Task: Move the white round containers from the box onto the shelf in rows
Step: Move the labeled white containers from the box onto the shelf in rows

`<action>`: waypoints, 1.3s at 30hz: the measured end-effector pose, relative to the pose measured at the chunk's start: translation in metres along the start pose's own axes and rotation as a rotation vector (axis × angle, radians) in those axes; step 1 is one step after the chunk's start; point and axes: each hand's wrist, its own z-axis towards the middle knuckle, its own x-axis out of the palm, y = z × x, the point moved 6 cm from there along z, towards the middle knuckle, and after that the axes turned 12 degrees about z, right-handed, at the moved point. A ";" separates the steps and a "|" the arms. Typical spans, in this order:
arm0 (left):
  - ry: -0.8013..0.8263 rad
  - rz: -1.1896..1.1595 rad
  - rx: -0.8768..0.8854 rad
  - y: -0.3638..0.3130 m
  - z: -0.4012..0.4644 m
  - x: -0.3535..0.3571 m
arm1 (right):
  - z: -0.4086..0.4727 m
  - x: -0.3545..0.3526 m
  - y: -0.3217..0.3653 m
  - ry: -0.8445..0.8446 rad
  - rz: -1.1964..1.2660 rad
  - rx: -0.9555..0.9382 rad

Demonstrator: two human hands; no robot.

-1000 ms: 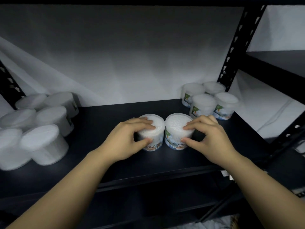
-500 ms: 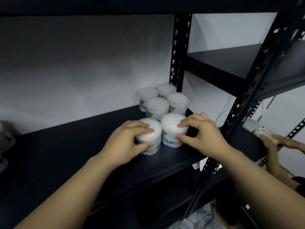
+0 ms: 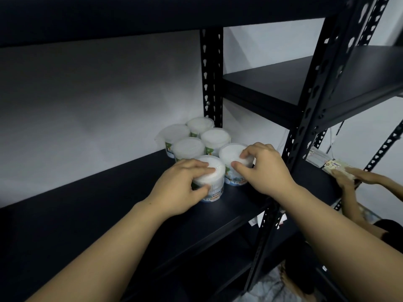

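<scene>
Standing side by side near the front edge of the black shelf [image 3: 113, 216], two cotton bud tubs sit one under each hand, just in front of a block of four matching tubs [image 3: 197, 139] packed into the far right corner against the slotted upright [image 3: 211, 77]. That placing reads as deliberate: the four make two rows of two against the back wall, and the new pair lines up as a third row directly nearer, keeping the same spacing, so the stock builds outward from the corner.

The left hand [image 3: 181, 188] lies over the left tub [image 3: 212, 179], fingers spread across the white lid and thumb pressed to the labelled side wall; its grip is closed round the tub from above, loosely curled, not clenched. The right hand [image 3: 261, 168] covers the right tub [image 3: 232, 159] the same way, fingertips on the lid's right rim and thumb at the near left edge, pinching it lightly. Both tubs appear to rest on the shelf board, not lifted, though their bases are partly hidden by the hands, so I cannot be sure of full contact. The two tubs touch or nearly touch each other.

Holding from the top with thumbs on the sides suits sliding and squaring them against the row behind. The box is out of view. At the far right, another person's hands [image 3: 357, 178] handle a flat packet on a neighbouring shelf.
</scene>
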 end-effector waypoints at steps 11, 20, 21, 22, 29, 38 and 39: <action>-0.022 0.001 0.017 0.002 0.005 0.001 | 0.013 0.000 -0.001 0.024 0.016 0.089; -0.044 0.005 0.002 0.005 0.005 0.000 | 0.009 0.000 0.001 0.027 0.012 0.089; -0.042 0.006 0.000 0.005 0.005 0.000 | 0.009 0.000 0.001 0.031 0.010 0.088; -0.041 0.008 -0.001 0.004 0.005 0.000 | 0.008 0.000 0.000 0.036 0.009 0.085; -0.048 0.011 -0.013 0.002 0.001 -0.002 | 0.004 -0.002 0.002 0.054 0.005 0.064; -0.138 0.080 -0.175 0.039 -0.053 -0.054 | 0.005 0.033 0.070 0.181 0.081 -0.157; -0.135 0.102 -0.211 0.047 -0.066 -0.061 | 0.003 0.044 0.081 0.219 0.098 -0.171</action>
